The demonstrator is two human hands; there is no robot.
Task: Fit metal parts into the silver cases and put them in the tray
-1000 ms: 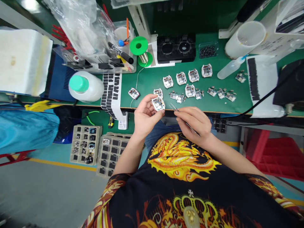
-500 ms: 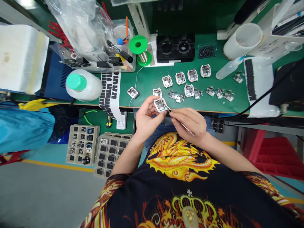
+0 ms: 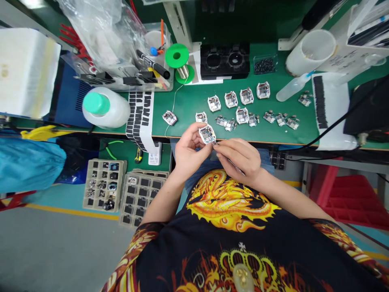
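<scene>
Between thumb and fingers, my left hand (image 3: 192,151) holds a white watch case (image 3: 207,134) with a circuit board inside, just off the bench's front edge. Pinched in my right hand (image 3: 240,156) are metal tweezers (image 3: 215,142), whose tips reach the lower right edge of that case. A similar white case (image 3: 201,117) lies right behind my left fingers. Several more open white cases (image 3: 231,99) stand farther back on the green bench (image 3: 188,101). Loose small circuit boards (image 3: 226,123) lie among them and to the right. One case (image 3: 169,117) sits apart at the left.
A green solder wire spool (image 3: 177,56), a black fixture (image 3: 225,61) and a tray of small black parts (image 3: 265,65) line the back. To the left stands a white bottle (image 3: 106,107) beside a sheet of black stickers (image 3: 139,117). A squeeze bottle (image 3: 293,88) lies right. Compartment boxes (image 3: 105,184) sit lower left.
The watch case has tilted and shifted slightly right in my left hand. My right hand has moved a little left, bringing the tweezer tips onto the case's lower edge.
</scene>
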